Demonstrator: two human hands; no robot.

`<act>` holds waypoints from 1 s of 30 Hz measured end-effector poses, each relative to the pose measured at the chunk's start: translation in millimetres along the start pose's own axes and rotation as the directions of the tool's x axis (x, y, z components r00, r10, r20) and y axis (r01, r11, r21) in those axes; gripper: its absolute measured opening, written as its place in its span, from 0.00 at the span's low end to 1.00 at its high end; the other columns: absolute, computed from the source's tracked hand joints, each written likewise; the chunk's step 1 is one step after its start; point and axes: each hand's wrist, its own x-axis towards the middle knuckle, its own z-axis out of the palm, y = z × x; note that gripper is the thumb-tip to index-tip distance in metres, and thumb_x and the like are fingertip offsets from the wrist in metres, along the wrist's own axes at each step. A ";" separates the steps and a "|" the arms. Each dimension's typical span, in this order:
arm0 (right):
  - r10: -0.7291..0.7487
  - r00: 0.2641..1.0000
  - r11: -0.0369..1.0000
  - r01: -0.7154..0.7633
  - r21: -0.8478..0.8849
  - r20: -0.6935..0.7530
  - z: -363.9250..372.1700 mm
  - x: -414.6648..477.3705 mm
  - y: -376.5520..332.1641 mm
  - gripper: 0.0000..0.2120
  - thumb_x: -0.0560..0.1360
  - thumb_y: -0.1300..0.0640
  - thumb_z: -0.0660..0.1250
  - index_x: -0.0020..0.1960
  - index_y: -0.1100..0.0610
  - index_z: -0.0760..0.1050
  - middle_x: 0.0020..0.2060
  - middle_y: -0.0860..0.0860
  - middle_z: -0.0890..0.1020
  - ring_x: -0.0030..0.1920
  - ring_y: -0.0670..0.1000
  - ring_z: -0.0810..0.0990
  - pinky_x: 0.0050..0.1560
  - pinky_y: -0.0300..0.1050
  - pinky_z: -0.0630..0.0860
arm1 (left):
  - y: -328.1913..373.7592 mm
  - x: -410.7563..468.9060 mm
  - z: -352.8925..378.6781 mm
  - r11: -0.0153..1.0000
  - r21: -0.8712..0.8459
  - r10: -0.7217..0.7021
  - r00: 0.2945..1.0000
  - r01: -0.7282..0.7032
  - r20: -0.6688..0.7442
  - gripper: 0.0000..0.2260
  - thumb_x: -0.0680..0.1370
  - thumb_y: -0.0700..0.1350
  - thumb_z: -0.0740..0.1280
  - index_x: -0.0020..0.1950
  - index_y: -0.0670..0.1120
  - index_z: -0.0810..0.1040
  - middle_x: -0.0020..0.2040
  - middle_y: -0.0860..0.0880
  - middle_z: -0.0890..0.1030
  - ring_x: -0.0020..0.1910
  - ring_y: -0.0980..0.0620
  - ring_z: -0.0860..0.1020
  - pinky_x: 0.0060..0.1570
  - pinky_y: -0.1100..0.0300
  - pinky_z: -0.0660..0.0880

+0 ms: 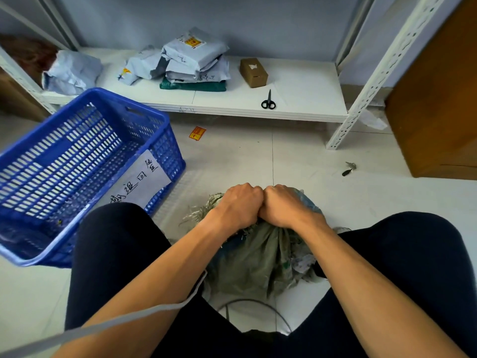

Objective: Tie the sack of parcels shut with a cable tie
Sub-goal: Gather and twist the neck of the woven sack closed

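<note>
Sack of parcels [258,257] stands on the floor [296,161] between the person's knees [121,228], mouth bunched. Gathering seems the step in hand; next a cable tie must circle the neck, though none shows plainly. Left hand [238,208] and right hand [285,206] clench that neck, fists knuckle to knuckle, forearms converging.

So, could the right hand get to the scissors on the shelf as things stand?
Probably, but not freely. The right hand grips the gathered neck of the sack beside the left hand, so it would have to let go. Only bare floor lies between it and the scissors.
</note>
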 end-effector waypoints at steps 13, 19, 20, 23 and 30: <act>-0.009 1.000 1.000 0.009 0.027 0.013 -2.8 -6.3 -2.0 0.12 0.68 0.59 0.66 0.29 0.56 0.67 0.28 0.53 0.72 0.28 0.54 0.71 0.28 0.45 0.65 | -9.8 0.0 1.9 0.986 0.146 0.079 0.997 -0.081 0.017 0.10 0.75 0.49 0.65 0.48 0.43 0.82 0.45 0.43 0.84 0.46 0.42 0.83 0.40 0.53 0.73; -0.011 0.999 1.000 0.010 0.015 0.040 -0.9 -7.9 -3.7 0.13 0.71 0.60 0.65 0.30 0.56 0.66 0.28 0.53 0.72 0.28 0.53 0.70 0.28 0.45 0.63 | -7.9 -3.7 1.1 0.998 0.046 0.040 0.999 -0.041 0.023 0.11 0.75 0.39 0.62 0.51 0.41 0.83 0.48 0.38 0.84 0.49 0.40 0.82 0.44 0.52 0.73; -0.008 0.999 1.000 0.007 0.020 0.037 -1.8 -7.8 -4.4 0.13 0.71 0.60 0.65 0.30 0.56 0.66 0.28 0.53 0.72 0.28 0.52 0.70 0.27 0.45 0.63 | -8.9 -4.4 0.3 0.998 0.038 0.042 0.999 -0.042 0.023 0.11 0.75 0.39 0.62 0.51 0.41 0.83 0.48 0.38 0.84 0.49 0.40 0.82 0.44 0.53 0.73; -0.008 1.000 0.999 0.007 0.049 0.011 -3.1 -5.7 -3.6 0.14 0.72 0.59 0.65 0.29 0.56 0.68 0.28 0.53 0.72 0.29 0.55 0.72 0.27 0.45 0.63 | -13.6 -4.1 -1.3 0.998 0.029 0.061 0.998 -0.061 0.014 0.09 0.74 0.39 0.63 0.48 0.42 0.82 0.46 0.41 0.84 0.47 0.41 0.81 0.43 0.53 0.72; -0.050 0.997 0.984 0.058 0.166 -0.054 -18.3 -5.4 6.3 0.09 0.73 0.60 0.68 0.35 0.53 0.73 0.32 0.51 0.77 0.33 0.53 0.75 0.29 0.44 0.64 | -30.7 0.5 -17.0 0.897 -0.441 0.007 0.996 0.034 0.090 0.06 0.73 0.45 0.71 0.37 0.48 0.76 0.35 0.49 0.79 0.37 0.46 0.77 0.35 0.58 0.70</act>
